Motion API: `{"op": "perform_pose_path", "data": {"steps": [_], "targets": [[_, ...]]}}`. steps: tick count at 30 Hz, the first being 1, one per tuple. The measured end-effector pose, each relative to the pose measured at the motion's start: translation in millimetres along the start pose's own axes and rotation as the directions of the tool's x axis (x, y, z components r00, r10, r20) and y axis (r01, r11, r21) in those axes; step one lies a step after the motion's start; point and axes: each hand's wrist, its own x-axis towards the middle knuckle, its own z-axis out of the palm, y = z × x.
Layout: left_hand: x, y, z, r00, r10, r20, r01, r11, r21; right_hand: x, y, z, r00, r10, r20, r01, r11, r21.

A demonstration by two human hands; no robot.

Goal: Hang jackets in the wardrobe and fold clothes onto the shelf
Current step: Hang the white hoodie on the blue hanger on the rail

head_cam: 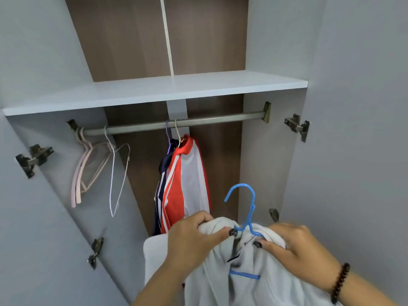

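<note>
jacket: white jacket (254,272) on blue hanger (245,215) — our left hand (192,235) and right hand (295,246) pinch its shoulders
step: seating it
next: we lift the hook up to the rail (209,120) — above our grip

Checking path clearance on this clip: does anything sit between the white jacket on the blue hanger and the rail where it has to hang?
Nothing visible does. The white jacket on the blue hanger is below the rail, whose stretch right of the red-and-white jacket is bare.
</note>
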Motion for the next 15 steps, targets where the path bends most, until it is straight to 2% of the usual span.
{"op": "perform_pose_path", "data": {"steps": [4, 8, 11, 15], "targets": [[31.9, 15.3, 38.0, 1.000, 0.016, 0.016, -0.016, 1.000, -0.003, 27.7, 27.9, -5.7, 0.991, 0.125, 0.041, -0.123, 0.991, -0.057], [64.8, 20.2, 62.9, 1.000, -0.013, -0.002, 0.013, 0.998, -0.058, 52.2, 49.6, -13.7, 0.976, 0.209, -0.054, -0.213, 0.973, -0.084], [87.5, 23.1, 79.9, 1.000, -0.027, -0.004, 0.026, 0.979, -0.201, 69.7, 61.1, -19.7, 0.941, 0.293, -0.170, -0.301, 0.954, -0.019], [112.2, 18.5, 98.5, 0.991, -0.115, -0.062, 0.081, 0.914, -0.397, 99.2, 70.0, -19.2, 0.897, 0.382, -0.222, -0.377, 0.924, 0.065]]}}
